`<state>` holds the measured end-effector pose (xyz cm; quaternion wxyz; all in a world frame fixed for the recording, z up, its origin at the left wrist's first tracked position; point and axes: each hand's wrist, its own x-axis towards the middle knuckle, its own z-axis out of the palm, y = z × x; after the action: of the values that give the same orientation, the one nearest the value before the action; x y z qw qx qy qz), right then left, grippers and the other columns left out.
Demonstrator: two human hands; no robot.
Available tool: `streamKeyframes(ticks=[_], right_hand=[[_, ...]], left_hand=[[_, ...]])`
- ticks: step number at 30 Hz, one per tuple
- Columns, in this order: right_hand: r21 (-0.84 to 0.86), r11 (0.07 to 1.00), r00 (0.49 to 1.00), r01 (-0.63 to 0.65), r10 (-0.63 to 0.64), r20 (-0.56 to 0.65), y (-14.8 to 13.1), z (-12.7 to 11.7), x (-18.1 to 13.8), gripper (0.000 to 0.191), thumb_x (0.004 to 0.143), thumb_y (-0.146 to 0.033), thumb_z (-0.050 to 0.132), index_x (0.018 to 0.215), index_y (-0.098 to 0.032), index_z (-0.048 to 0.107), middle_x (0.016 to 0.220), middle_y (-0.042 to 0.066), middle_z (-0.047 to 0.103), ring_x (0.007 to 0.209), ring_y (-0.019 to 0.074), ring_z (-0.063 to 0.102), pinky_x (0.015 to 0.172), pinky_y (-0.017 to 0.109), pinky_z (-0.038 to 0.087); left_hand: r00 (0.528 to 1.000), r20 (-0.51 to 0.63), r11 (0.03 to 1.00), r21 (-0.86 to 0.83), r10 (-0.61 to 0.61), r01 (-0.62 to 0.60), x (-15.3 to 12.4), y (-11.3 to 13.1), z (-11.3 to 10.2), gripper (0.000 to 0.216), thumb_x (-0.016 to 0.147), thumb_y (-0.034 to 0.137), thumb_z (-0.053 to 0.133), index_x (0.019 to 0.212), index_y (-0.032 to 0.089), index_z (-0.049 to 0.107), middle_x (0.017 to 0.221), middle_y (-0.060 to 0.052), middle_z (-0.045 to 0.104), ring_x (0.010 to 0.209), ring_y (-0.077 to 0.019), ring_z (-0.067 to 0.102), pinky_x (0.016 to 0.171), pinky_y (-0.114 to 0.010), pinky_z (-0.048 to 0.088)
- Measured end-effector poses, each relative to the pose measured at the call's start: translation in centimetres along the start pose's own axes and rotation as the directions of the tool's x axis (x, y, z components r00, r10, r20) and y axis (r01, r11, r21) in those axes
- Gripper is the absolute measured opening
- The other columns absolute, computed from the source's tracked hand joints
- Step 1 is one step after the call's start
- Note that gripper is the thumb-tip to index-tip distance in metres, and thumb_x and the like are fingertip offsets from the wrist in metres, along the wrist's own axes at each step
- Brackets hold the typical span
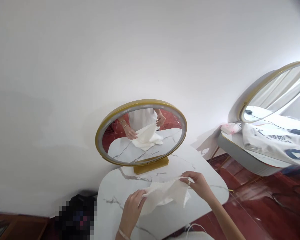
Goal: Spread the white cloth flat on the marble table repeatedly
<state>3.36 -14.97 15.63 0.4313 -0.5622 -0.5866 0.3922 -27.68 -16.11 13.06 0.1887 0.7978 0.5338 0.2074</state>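
A thin white cloth [162, 193] with a scalloped edge is stretched between my two hands, just above or on a marble-patterned white table [110, 186]. My left hand [133, 206] pinches its left edge between thumb and fingers. At the cloth's upper right corner, my right hand [196, 182], with a ring on one finger, grips the edge. The lower part of the cloth hangs in loose folds toward the tabletop. Behind it stands an oval mirror [145, 133] in a gold frame, reflecting both hands and the cloth.
To the right, a second table [250, 163] carries another gold-framed mirror [277, 90], a printed white bag [272, 140], a tissue pack [230, 128] and a black device [299, 132] on a cable. A dark, pixelated object [76, 216] lies left of my table. A white wall rises behind.
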Motion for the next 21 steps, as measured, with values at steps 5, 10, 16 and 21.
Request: streamKeyframes(ticks=[5,10,16,21], right_hand=[[0.082,0.995,0.986,-0.048,0.060,-0.155,0.2,-2.3,0.3,0.034,0.068,-0.054,0.070,0.075,-0.021,0.071,0.077,0.005,0.071,0.076,0.0212,0.064,0.071,0.030,0.048],[0.049,0.995,0.996,-0.081,0.082,-0.024,-0.7,-4.9,0.0,0.041,0.077,-0.058,0.059,0.079,-0.019,0.071,0.075,0.004,0.070,0.071,0.0189,0.062,0.065,0.028,0.046],[0.024,0.999,0.995,-0.023,0.025,-0.101,-1.9,-7.3,-0.6,0.036,0.076,-0.055,0.063,0.082,-0.020,0.071,0.078,0.004,0.070,0.071,0.0169,0.058,0.066,0.027,0.046],[-0.012,1.000,0.986,0.000,-0.002,-0.164,-4.5,-9.7,-2.7,0.031,0.071,-0.050,0.070,0.076,-0.019,0.071,0.075,0.007,0.069,0.060,0.0143,0.055,0.053,0.025,0.045]], left_hand=[[0.990,0.061,0.968,-0.211,-0.126,0.136,-1.0,-1.4,0.0,0.036,0.091,0.049,0.042,0.086,0.023,0.067,0.085,-0.003,0.069,0.082,-0.0191,0.066,0.073,-0.028,0.054],[0.979,-0.099,0.938,-0.317,-0.176,0.137,0.0,-0.9,-1.6,0.045,0.081,0.061,0.051,0.079,0.021,0.070,0.086,-0.006,0.070,0.073,-0.0189,0.063,0.064,-0.026,0.054],[0.971,-0.143,0.951,-0.272,-0.194,0.150,1.3,1.5,-4.7,0.042,0.077,0.060,0.056,0.081,0.021,0.071,0.062,0.001,0.062,0.053,-0.0125,0.050,0.051,-0.021,0.047],[0.973,-0.130,0.944,-0.296,-0.191,0.146,0.5,3.5,-8.0,0.036,0.072,0.056,0.063,0.073,0.021,0.068,0.055,0.002,0.055,0.047,-0.0110,0.045,0.048,-0.022,0.045]])
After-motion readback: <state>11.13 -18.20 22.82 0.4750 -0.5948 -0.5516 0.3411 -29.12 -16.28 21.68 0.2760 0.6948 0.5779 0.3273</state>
